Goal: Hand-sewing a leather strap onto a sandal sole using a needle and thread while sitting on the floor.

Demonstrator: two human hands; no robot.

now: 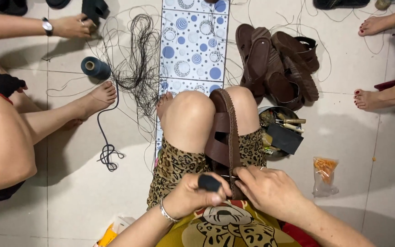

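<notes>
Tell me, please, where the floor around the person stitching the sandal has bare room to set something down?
Bare tile lies right of the snack packet, and more between the black cord loop and the co-worker's leg. It is crowded ahead: tangled black thread, the sandal pile and the tool bowl fill that floor.
</notes>
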